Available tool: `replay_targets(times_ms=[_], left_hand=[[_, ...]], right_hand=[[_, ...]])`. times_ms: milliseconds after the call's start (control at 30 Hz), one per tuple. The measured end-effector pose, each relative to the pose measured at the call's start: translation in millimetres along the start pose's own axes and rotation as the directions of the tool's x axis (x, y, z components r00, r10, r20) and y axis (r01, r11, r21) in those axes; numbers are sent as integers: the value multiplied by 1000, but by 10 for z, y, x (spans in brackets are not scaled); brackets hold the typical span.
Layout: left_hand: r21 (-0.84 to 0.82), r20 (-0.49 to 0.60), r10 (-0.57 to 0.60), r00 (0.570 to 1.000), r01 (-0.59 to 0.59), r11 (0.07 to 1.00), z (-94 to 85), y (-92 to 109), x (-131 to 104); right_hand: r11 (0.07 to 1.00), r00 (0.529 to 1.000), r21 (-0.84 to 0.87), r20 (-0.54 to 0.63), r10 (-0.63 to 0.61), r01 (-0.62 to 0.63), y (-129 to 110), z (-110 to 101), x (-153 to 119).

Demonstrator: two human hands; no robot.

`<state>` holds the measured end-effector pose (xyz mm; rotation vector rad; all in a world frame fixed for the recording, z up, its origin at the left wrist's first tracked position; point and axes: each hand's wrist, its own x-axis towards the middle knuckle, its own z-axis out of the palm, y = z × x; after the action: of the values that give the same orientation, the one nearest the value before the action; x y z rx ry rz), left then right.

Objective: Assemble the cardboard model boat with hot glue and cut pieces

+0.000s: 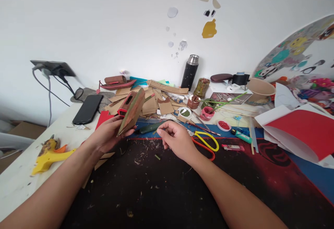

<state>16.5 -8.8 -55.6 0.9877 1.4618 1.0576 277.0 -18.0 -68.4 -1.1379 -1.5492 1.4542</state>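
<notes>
My left hand (108, 133) holds a model boat (134, 111) with a greenish-brown hull and a red and brown cabin, tilted up on its side above the mat. To the right of it, my right hand (176, 138) is raised over the dark mat (156, 194) with its fingers curled and the thumb near the index finger. Whether anything is between those fingertips is too small to tell. Scissors (206, 142) with yellow and orange handles lie just right of my right hand. A small green scrap (157, 157) and fine shavings lie on the mat below.
A yellow glue gun (52, 156) and a phone (88, 109) are at the left. Cardboard scraps (150, 104), a red boat (117, 84), a black flask (190, 72) and paint jars (207, 113) fill the back. Red paper (300, 131) and a cutter (241, 136) lie right.
</notes>
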Motion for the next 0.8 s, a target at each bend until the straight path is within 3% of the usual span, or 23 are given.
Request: replay_targets(times_ms=[233, 333, 533, 800], left_hand=[[-383, 10, -181, 983, 171, 908, 92, 112, -74], [-508, 54, -194, 979, 195, 839, 156, 196, -136], [-576, 96, -161, 982, 187, 796, 229, 218, -168], [-592, 92, -104, 990, 138, 794, 283, 70, -144]], right_hand=[[1000, 1000, 8, -4, 30, -30, -11, 9, 1], [1000, 1000, -2, -6, 29, -29, -7, 12, 0], [1000, 1000, -7, -12, 18, -18, 20, 9, 15], [1000, 1000, -20, -28, 0, 0, 27, 11, 20]])
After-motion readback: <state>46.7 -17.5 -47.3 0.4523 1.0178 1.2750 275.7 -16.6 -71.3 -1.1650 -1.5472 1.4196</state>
